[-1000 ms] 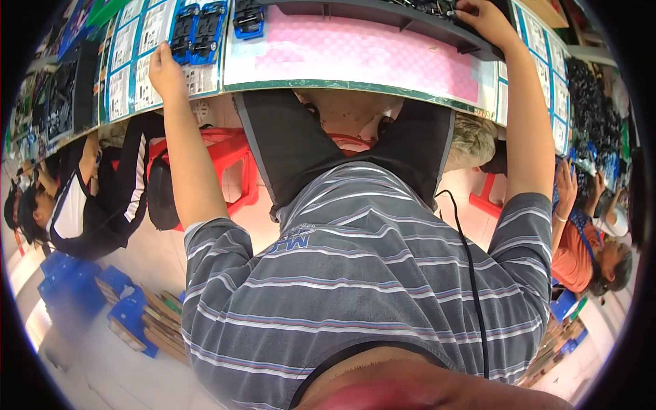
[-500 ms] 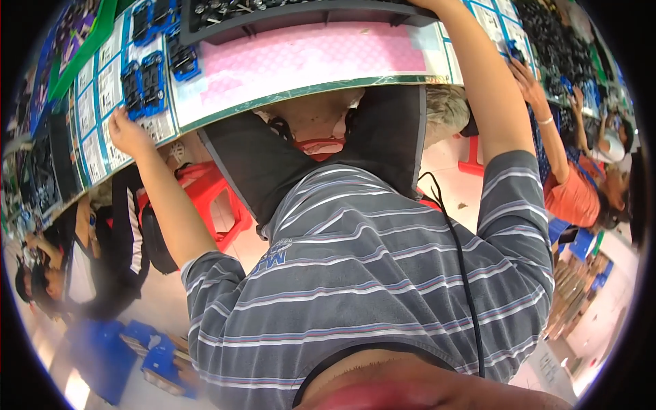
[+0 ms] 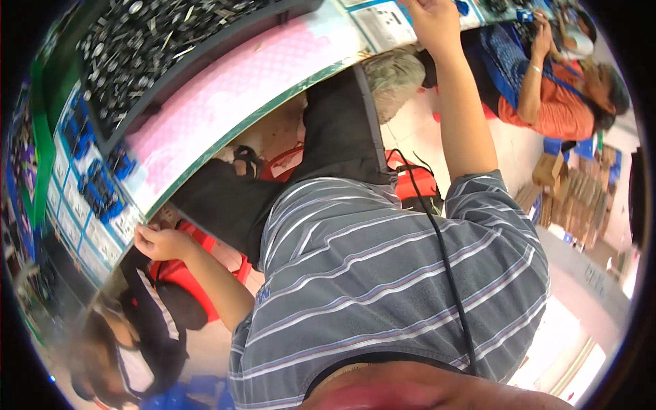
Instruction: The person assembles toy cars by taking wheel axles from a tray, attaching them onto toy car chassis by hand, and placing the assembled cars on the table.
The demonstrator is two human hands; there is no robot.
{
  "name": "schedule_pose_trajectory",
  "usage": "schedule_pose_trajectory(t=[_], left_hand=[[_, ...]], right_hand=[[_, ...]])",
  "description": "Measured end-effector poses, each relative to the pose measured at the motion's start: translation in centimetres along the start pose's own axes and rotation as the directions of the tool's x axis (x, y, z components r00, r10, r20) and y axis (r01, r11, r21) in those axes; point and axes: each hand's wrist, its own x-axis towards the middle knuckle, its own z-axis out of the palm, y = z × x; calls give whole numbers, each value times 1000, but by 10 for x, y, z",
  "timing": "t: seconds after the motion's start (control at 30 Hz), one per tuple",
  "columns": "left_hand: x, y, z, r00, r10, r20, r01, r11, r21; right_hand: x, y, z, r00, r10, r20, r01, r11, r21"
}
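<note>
My left hand (image 3: 162,243) is at the table's front edge, its fingers curled together, and no object shows in it. Just beyond it lie blue trays with dark parts (image 3: 101,190), on printed sheets (image 3: 98,240). My right hand (image 3: 437,26) is raised at the upper right, over another printed sheet (image 3: 384,26). Its fingers are bent together and partly cut off by the picture's upper edge; whatever they hold, if anything, cannot be made out. Between the hands, a pink patterned mat (image 3: 225,102) lies on the table.
A large dark bin (image 3: 198,76) full of small black and metallic parts stands behind the mat. A green-rimmed crate (image 3: 42,147) is at the far left. A co-worker in an orange shirt (image 3: 557,102) sits to the right. Red stools (image 3: 417,181) stand below the table.
The whole view has swung round. My left hand has drawn back from the blue trays to the table edge. My right hand has left the bin's rim and is over the right-hand sheets.
</note>
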Motion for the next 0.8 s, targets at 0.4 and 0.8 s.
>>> schedule_pose_trajectory(t=[0.4, 0.8], left_hand=[[-38, 21, 49, 991, 98, 94, -94, 994, -50], [-116, 96, 87, 805, 34, 593, 97, 977, -188]], right_hand=[[42, 60, -145, 949, 315, -2, -263, 787, -558], [3, 76, -123, 970, -241, 12, 165, 625, -763]])
